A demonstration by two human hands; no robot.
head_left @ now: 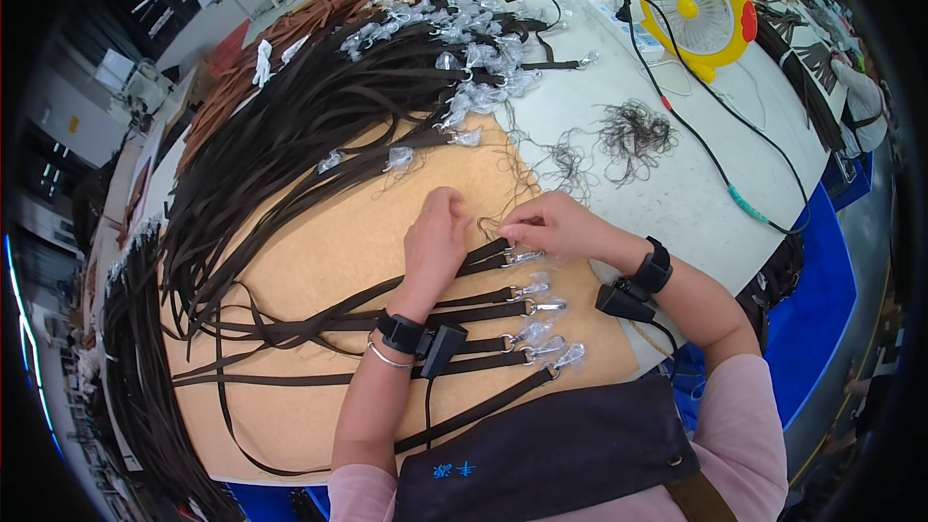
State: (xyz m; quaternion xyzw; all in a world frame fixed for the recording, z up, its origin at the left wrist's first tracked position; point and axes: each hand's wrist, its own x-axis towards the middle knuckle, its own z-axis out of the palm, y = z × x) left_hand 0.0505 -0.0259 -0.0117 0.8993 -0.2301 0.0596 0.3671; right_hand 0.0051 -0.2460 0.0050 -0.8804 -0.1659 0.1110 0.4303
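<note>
The top dark strap (483, 257) lies flat on the tan board (290, 261) near the bench's front edge, running left to right. Its metal clasp (523, 256) sits just under the right hand (551, 224), which pinches loose thread (491, 224) there. The left hand (435, 237) presses flat on the strap, fingers together.

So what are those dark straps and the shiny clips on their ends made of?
The dark straps look like leather or imitation leather: flat, matte, limp. The clips look like silvery metal, glinting, each inside a clear crinkly plastic wrap. The left hand presses one strap; the right hand pinches something thin near its clip.
</note>
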